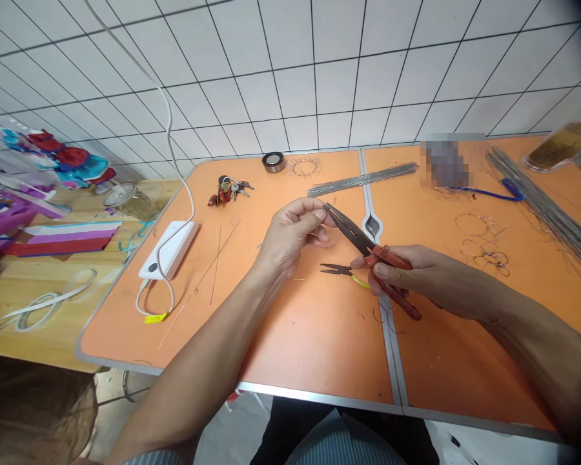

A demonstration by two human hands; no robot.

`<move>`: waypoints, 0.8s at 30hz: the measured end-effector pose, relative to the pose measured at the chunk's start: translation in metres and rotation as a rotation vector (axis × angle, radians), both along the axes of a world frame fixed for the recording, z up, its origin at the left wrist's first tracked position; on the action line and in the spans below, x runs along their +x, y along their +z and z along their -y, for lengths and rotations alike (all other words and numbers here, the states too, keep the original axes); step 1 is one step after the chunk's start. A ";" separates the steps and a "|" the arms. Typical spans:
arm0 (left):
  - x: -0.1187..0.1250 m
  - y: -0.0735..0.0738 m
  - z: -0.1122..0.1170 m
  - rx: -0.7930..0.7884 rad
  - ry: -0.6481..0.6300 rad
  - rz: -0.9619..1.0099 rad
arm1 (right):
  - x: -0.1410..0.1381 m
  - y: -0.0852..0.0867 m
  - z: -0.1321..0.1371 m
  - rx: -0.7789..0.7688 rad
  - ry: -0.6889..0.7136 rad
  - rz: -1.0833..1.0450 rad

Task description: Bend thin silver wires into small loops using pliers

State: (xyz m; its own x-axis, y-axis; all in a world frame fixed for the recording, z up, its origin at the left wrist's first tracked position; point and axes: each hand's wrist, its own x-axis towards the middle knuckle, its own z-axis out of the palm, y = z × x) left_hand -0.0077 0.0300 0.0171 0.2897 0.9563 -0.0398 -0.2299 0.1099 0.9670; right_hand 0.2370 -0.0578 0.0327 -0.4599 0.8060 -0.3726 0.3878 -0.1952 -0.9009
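Observation:
My right hand point(401, 271) is shut around the red handles of long-nose pliers point(363, 237), whose dark jaws point up and left. My left hand point(290, 236) pinches a thin wire point(325, 240) between thumb and fingers, close to the plier tips. The fingers partly hide the wire, and I cannot tell whether the jaws grip it. Below the hands, small pliers with yellow handles point(337, 270) lie on the orange folding table point(310, 342). Several thin wires point(208, 271) lie to the left of my left forearm.
A white power bank point(168, 249) with its cable, keys point(227, 191) and a tape roll point(274, 162) lie on the left. Bundled steel rods point(363, 179) and bent wire rings point(481, 239) lie ahead and right. A person's head point(29, 413) is at lower left, beside a wooden table with coloured ribbons point(62, 237).

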 end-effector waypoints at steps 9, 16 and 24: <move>0.000 0.000 0.000 0.013 -0.008 -0.017 | -0.001 0.005 -0.001 0.007 -0.011 0.007; 0.000 -0.002 -0.002 0.028 -0.001 -0.046 | 0.003 0.000 -0.003 0.025 -0.012 0.021; -0.002 -0.005 -0.004 0.050 0.012 -0.113 | 0.000 -0.004 -0.006 -0.073 -0.010 -0.029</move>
State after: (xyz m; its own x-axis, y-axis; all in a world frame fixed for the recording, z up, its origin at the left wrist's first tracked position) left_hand -0.0093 0.0337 0.0117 0.2750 0.9612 -0.0235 -0.1202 0.0586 0.9910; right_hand 0.2370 -0.0514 0.0291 -0.4633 0.7819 -0.4171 0.3592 -0.2646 -0.8950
